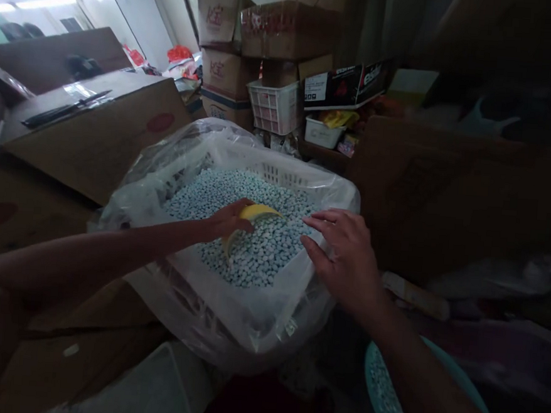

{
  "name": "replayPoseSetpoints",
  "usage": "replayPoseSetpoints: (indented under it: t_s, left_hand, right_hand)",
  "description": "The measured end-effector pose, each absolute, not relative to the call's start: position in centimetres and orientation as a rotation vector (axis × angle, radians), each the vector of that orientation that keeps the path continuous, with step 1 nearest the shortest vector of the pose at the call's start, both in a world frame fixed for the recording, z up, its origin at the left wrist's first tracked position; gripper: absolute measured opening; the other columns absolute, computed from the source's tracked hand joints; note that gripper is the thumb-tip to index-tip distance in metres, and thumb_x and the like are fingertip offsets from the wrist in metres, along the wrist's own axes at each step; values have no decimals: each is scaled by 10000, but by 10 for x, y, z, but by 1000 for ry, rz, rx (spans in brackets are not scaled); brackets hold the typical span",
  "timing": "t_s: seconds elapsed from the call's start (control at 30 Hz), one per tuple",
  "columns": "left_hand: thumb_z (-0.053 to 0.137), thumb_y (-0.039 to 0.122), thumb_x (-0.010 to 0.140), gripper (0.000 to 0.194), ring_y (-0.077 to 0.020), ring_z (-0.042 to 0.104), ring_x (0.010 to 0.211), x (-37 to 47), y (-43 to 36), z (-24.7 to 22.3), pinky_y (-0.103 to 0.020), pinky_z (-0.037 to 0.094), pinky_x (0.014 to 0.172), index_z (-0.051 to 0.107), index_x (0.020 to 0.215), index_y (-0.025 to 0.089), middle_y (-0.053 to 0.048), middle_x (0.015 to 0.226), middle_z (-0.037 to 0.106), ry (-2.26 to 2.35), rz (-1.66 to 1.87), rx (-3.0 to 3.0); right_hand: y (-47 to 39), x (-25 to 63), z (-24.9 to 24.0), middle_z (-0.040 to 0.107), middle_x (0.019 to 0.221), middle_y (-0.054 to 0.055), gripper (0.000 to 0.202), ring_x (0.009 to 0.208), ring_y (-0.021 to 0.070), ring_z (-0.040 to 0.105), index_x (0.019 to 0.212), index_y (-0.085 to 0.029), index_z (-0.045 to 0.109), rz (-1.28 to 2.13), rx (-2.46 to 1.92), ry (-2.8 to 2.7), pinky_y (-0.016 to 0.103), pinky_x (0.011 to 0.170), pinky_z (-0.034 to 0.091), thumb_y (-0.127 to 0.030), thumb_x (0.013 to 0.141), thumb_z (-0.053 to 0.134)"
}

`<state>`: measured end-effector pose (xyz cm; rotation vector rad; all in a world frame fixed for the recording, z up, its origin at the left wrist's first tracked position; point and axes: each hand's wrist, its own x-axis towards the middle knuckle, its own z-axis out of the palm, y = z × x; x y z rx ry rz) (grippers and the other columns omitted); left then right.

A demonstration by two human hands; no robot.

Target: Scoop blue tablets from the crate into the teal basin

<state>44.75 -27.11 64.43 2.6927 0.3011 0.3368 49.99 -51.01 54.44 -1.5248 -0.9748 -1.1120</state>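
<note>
Here the left hand (pixel 227 221) grips a yellow scoop (pixel 255 214) in pellets (pixel 263 243); right hand (pixel 345 255) spread, boxes (pixel 96 131) crowding.

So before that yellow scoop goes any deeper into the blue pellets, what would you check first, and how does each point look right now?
1. Left hand has a grip on the yellow scoop: ok, fingers wrap its near end.
2. Scoop is in the blue pellets: ok, its lower edge sits in the pile.
3. Right hand steadies the white crate: cannot tell; it is open at the near right corner, contact unclear.
4. Plastic liner is clear of the scoop: ok, it drapes over the rim.
5. Teal basin at lower right is within reach: ok, though mostly hidden by the right arm.
6. Lighting: not ok, the right side is very dark.
</note>
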Motion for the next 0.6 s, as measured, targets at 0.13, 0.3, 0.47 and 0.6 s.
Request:
replayPoseSetpoints:
  t_s: [0.13, 0.3, 0.47, 0.6]
  left_hand:
    - [719, 418, 593, 545, -197, 633, 693, 449, -267, 648, -238, 475, 520, 602, 1084, 215, 0, 796, 658, 298, 95, 2378]
    - [749, 478, 604, 496, -232, 656, 673, 453, -252, 661, -299, 523, 568, 655, 948, 133, -95, 814, 695, 436, -69, 2073]
    - [708, 467, 655, 404, -332, 678, 822, 435, -231, 691, -428, 559, 726, 683, 884, 136, -123, 806, 711, 632, 67, 1876]
    - [699, 437, 664, 379, -332, 667, 923, 435, -229, 682, -440, 548, 807, 671, 889, 134, -129, 827, 720, 583, 139, 1812]
  right_hand:
    - [-504, 502, 550, 644, 1088, 44, 243, 1096, 261, 525, 1080, -247, 651, -1120, -1576, -974, 477, 968, 401, -350, 875, 571]
    - [-501, 502, 554, 647, 1089, 43, 242, 1104, 266, 525, 1081, -251, 651, -1123, -1620, -1001, 481, 963, 396, -350, 876, 569]
    - [-502, 498, 563, 645, 1090, 45, 240, 1117, 256, 520, 1089, -259, 651, -1126, -1619, -1024, 470, 976, 395, -331, 877, 566]
    - [-493, 498, 570, 649, 1074, 47, 221, 1082, 248, 534, 1070, -251, 658, -1117, -1617, -1020, 458, 949, 414, -309, 883, 556]
